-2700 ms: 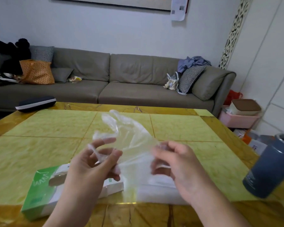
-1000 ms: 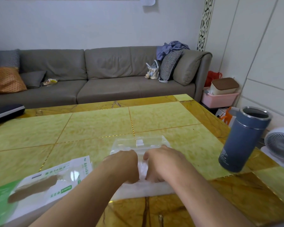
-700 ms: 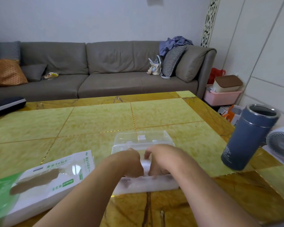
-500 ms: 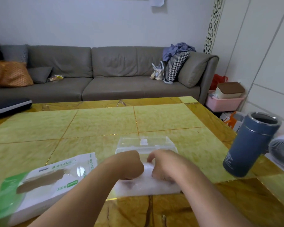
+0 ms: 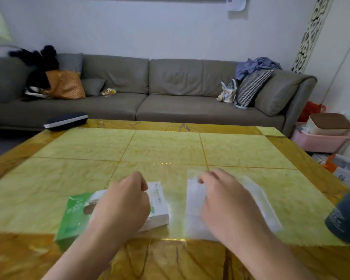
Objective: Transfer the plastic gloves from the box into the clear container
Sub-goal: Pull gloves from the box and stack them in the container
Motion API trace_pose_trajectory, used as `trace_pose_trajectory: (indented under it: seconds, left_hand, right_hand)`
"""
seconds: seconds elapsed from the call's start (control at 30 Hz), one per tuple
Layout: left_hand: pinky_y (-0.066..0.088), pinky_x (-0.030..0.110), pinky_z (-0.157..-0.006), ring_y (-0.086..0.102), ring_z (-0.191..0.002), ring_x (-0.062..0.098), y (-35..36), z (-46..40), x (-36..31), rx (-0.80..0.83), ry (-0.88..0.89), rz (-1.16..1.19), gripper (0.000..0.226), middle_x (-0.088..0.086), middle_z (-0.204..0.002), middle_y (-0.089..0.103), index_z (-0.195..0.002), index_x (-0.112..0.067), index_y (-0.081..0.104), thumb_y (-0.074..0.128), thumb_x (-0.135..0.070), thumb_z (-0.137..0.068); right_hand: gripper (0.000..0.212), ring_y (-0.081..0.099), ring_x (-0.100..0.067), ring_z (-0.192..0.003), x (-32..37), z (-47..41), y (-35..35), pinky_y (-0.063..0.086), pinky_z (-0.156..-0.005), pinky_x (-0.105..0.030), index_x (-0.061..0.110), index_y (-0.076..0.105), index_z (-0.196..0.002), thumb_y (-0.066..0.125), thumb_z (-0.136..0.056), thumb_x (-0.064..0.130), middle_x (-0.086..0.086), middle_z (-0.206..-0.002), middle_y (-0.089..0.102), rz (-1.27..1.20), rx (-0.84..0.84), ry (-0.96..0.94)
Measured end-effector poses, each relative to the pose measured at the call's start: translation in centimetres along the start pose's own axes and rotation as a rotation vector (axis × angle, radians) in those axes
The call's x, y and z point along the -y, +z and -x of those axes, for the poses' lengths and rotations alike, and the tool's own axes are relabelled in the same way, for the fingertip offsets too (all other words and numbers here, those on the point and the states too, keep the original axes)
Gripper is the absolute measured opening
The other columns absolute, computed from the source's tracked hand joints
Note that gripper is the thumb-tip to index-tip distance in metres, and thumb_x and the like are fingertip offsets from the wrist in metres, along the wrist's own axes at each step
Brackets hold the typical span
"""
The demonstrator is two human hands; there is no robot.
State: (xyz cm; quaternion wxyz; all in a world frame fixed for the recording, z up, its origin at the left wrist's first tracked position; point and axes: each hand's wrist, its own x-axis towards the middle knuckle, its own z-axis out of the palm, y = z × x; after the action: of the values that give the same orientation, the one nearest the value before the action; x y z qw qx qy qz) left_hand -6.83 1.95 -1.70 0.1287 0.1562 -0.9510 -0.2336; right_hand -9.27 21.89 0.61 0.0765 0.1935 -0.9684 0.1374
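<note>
From the head view, the left hand (image 5: pixel 121 205) hangs over the slot of the green-and-white cardboard glove box (image 5: pixel 77 211) on the yellow tiled desk (image 5: pixel 164 146), fingers curled; whether they pinch a glove I cannot tell. The right hand (image 5: pixel 224 201) rests on the clear plastic container (image 5: pixel 259 199) just beside the box, fingers bent down into the thin plastic gloves (image 5: pixel 192 219) inside.

Likely risks: the light box may lift or slide as a glove is pulled, since nothing pins it; several filmy gloves may come out together; packed gloves could spring out once the right hand lifts. The dark blue cylindrical tumbler (image 5: pixel 346 219) stands near that elbow and could be knocked.
</note>
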Motion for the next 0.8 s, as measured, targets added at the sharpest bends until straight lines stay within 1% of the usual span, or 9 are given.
trace_pose_trajectory:
  seconds: [0.1,0.17,0.23,0.33,0.4,0.53,0.6,0.67,0.8]
  left_hand:
    - [0.051,0.032,-0.064,0.060,-0.074,0.013,0.2,0.0,5.0,0.106,-0.070,-0.272,0.022,-0.007,-0.087,0.063,-0.084,-0.025,0.058,0.041,-0.025,-0.097]
    - [0.052,0.034,-0.076,0.064,-0.087,0.017,1.1,-0.2,6.7,0.224,-0.020,-0.325,0.028,-0.003,-0.095,0.067,-0.088,-0.022,0.060,0.037,-0.031,-0.100]
    - [0.049,0.037,-0.084,0.063,-0.097,0.022,1.5,-0.3,7.5,0.318,0.020,-0.382,0.035,0.000,-0.100,0.066,-0.084,-0.021,0.053,0.029,-0.037,-0.103]
    - [0.042,0.036,-0.077,0.063,-0.102,0.026,1.7,-0.9,7.8,0.344,0.086,-0.418,0.026,0.002,-0.103,0.065,-0.083,-0.020,0.045,0.031,-0.031,-0.103]
    - [0.043,0.033,-0.072,0.064,-0.093,0.024,1.8,-1.3,8.0,0.303,0.022,-0.328,0.024,0.002,-0.099,0.067,-0.087,-0.017,0.054,0.038,-0.027,-0.102]
    - [0.045,0.021,-0.053,0.059,-0.067,0.011,0.7,-1.3,8.0,0.141,-0.093,-0.127,0.026,-0.006,-0.072,0.060,-0.069,-0.017,0.059,0.053,-0.023,-0.094]
    - [0.056,0.033,-0.067,0.064,-0.078,0.013,-0.6,-1.0,7.7,-0.033,-0.074,-0.024,0.016,-0.011,-0.084,0.067,-0.077,-0.022,0.070,0.060,-0.024,-0.089]
    - [0.057,0.036,-0.076,0.063,-0.089,0.012,-1.4,-0.9,7.7,-0.121,-0.050,0.019,0.004,-0.015,-0.092,0.065,-0.086,-0.028,0.070,0.067,-0.026,-0.087]
    - [0.057,0.036,-0.066,0.061,-0.076,0.009,-0.9,-1.3,8.5,-0.109,-0.104,0.049,0.016,-0.014,-0.081,0.063,-0.085,-0.032,0.060,0.073,-0.022,-0.085]
  right_hand:
    - [0.056,0.048,-0.013,-0.120,4.0,0.7,3.7,0.050,-0.103,-0.034,0.026,0.049,-0.137,0.051,-0.088,-0.002,0.012,-0.132,0.047,-0.159,0.136,-0.250]
    - [0.069,0.040,-0.014,-0.135,5.5,0.7,5.9,0.045,-0.110,-0.038,0.026,0.040,-0.149,0.057,-0.087,0.002,0.014,-0.146,0.036,-0.201,0.284,-0.297]
    - [0.077,0.031,-0.018,-0.145,6.4,0.4,7.8,0.037,-0.116,-0.036,0.020,0.033,-0.156,0.065,-0.087,0.007,0.007,-0.154,0.028,-0.126,0.365,-0.334]
    - [0.080,0.024,-0.022,-0.149,6.8,-0.3,8.9,0.026,-0.120,-0.032,0.013,0.032,-0.158,0.068,-0.087,0.009,-0.002,-0.156,0.028,-0.030,0.384,-0.375]
    - [0.075,0.022,-0.019,-0.151,6.7,-0.5,9.2,0.024,-0.121,-0.029,0.015,0.035,-0.158,0.063,-0.088,0.010,0.001,-0.157,0.029,-0.032,0.357,-0.385]
    - [0.068,0.026,-0.015,-0.152,6.0,-0.2,10.0,0.028,-0.115,-0.022,0.021,0.041,-0.155,0.053,-0.088,0.013,0.005,-0.160,0.033,-0.071,0.276,-0.404]
    - [0.067,0.039,-0.017,-0.147,5.7,-0.1,10.3,0.029,-0.104,-0.017,0.020,0.050,-0.147,0.051,-0.080,0.015,0.005,-0.154,0.042,-0.055,0.225,-0.417]
    - [0.066,0.032,-0.013,-0.150,5.9,-0.1,10.2,0.027,-0.104,-0.014,0.022,0.047,-0.148,0.052,-0.083,0.015,0.008,-0.156,0.037,-0.063,0.236,-0.420]
    - [0.074,0.015,-0.009,-0.155,6.2,0.0,8.9,0.029,-0.118,-0.026,0.026,0.032,-0.159,0.057,-0.091,0.011,0.010,-0.165,0.021,-0.089,0.296,-0.397]
